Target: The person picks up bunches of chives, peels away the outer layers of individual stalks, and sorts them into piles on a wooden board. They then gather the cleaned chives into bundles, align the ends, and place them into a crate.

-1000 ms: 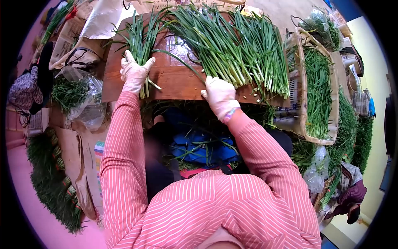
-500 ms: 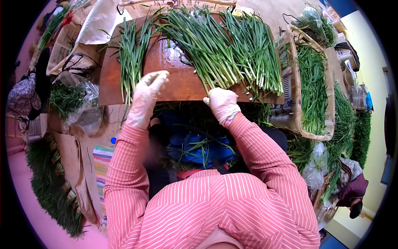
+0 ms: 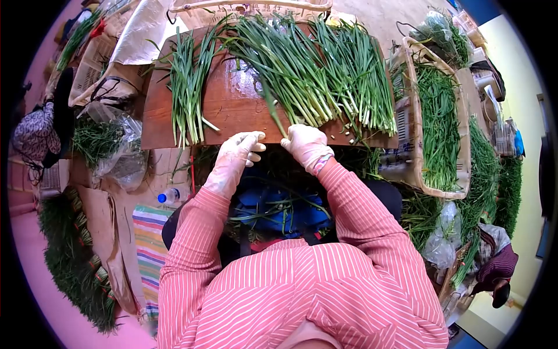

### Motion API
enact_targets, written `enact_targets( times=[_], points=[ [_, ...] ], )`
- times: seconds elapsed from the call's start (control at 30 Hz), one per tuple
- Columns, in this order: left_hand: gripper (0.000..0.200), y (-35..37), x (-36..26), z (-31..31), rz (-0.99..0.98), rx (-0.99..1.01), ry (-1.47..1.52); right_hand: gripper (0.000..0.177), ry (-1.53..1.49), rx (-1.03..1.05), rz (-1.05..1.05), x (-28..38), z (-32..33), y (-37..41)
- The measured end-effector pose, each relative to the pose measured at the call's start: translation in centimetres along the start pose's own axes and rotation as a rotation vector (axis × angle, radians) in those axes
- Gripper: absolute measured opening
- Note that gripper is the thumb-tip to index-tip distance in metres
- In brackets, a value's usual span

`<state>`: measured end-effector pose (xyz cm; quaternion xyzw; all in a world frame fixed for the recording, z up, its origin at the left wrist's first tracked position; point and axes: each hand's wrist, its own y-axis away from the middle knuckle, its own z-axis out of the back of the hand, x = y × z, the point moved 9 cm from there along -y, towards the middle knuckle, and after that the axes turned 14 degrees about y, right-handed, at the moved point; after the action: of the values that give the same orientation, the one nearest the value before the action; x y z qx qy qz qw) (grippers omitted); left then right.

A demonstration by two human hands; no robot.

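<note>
My right hand (image 3: 309, 148), in a whitish glove, is closed at the front edge of the brown board (image 3: 238, 116). From its thumb and fingers a slim garlic chive stalk (image 3: 272, 109) slants up and away to the left. My left hand (image 3: 233, 161), gloved too, hovers just left of it with fingers loosely bent and apart, nothing visible in them. Beyond the right hand lies a wide pile of garlic chives (image 3: 290, 75), white stem ends toward me. A smaller bunch (image 3: 189, 93) rests at the board's left, one stem sticking out to the right.
A plastic crate (image 3: 414, 110) packed with greens stands at the right. At the left are a clear bag of greens (image 3: 125, 148), a capped bottle (image 3: 169, 196) and a striped mat (image 3: 152, 250). Tied green bundles (image 3: 72, 262) line the far left. A person (image 3: 497, 262) is at the lower right.
My left hand has moved right and toward me, away from the small bunch, where a stem now sticks out. The right hand stays near the edge, its stalk more clearly visible. The bottle has come into view.
</note>
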<state>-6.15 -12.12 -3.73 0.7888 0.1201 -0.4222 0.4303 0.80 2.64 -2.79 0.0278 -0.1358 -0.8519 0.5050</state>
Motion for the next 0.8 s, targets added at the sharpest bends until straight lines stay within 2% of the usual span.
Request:
enact_targets(
  times=[0.03, 0.07, 0.13, 0.2, 0.27, 0.33, 0.37, 0.4, 0.47, 0.5, 0.53, 0.57, 0.6, 0.63, 0.67, 0.73, 0.77, 0.8],
  points=[
    [0.031, 0.1, 0.2, 0.2, -0.003, -0.037, 0.027, 0.028, -0.034, 0.001, 0.018, 0.4, 0.2, 0.4],
    [0.031, 0.1, 0.3, 0.1, -0.004, -0.038, 0.027, 0.027, -0.08, 0.087, 0.028, 0.8, -0.3, 1.0],
    [0.033, 0.3, 0.4, 0.5, -0.007, -0.1, -0.01, 0.027, -0.263, 0.093, 0.196, 3.7, 0.3, 3.6],
    [0.035, 0.4, 1.2, 0.2, 0.037, -0.033, -0.018, 0.03, -0.387, -0.024, 0.199, 4.9, 1.0, 5.2],
    [0.036, -0.5, 2.7, -0.7, 0.03, 0.105, 0.206, 0.028, -0.428, -0.055, 0.196, 5.2, 0.3, 4.7],
    [0.035, -0.1, 2.2, -1.1, 0.012, 0.085, 0.198, 0.025, -0.893, 0.357, 0.071, 5.8, -2.2, 4.7],
    [0.035, -0.2, 2.2, -0.7, 0.002, 0.06, 0.265, 0.024, -0.926, 0.41, 0.073, 6.3, -1.9, 5.5],
    [0.034, -0.3, 2.1, -0.3, -0.007, 0.033, 0.335, 0.027, -0.875, 0.491, 0.085, 6.7, -1.8, 6.3],
    [0.034, -0.4, 1.1, 1.5, -0.062, 0.01, 0.556, 0.028, -0.68, 0.485, 0.346, 7.4, -2.0, 7.8],
    [0.032, -0.6, 0.7, 3.1, -0.086, -0.041, 0.592, 0.028, -0.626, 0.507, 0.239, 6.2, -0.6, 8.9],
    [0.031, -0.6, 0.2, 4.4, -0.11, -0.092, 0.629, 0.025, -0.48, -0.029, 0.338, 4.7, 2.3, 7.9],
    [0.03, -0.4, 0.2, 5.0, -0.083, -0.122, 0.667, 0.023, -0.358, -0.324, 0.246, 1.8, 3.7, 7.5],
    [0.03, -1.0, 1.1, 5.4, -0.039, -0.099, 0.71, 0.02, -0.298, -0.484, 0.04, -1.1, 5.5, 7.0],
    [0.029, -1.2, 1.9, 4.9, -0.012, -0.039, 0.751, 0.023, -0.137, -0.493, -0.087, -2.9, 6.7, 6.1],
    [0.029, -1.1, 2.5, 4.1, 0.014, 0.024, 0.793, 0.031, 0.008, -0.254, -0.225, -4.4, 5.5, 4.4],
    [0.032, -0.1, 2.5, 1.0, 0.113, 0.039, 0.774, 0.042, 0.019, 0.111, -0.196, -4.6, 2.0, 1.8],
    [0.035, -0.2, 2.7, 0.2, 0.15, 0.06, 0.752, 0.043, -0.057, 0.13, -0.11, -4.1, 0.7, 1.2],
    [0.038, -0.1, 3.0, -0.4, 0.187, 0.075, 0.731, 0.038, -0.079, 0.104, -0.091, -3.5, 0.7, 1.2]
  ],
)
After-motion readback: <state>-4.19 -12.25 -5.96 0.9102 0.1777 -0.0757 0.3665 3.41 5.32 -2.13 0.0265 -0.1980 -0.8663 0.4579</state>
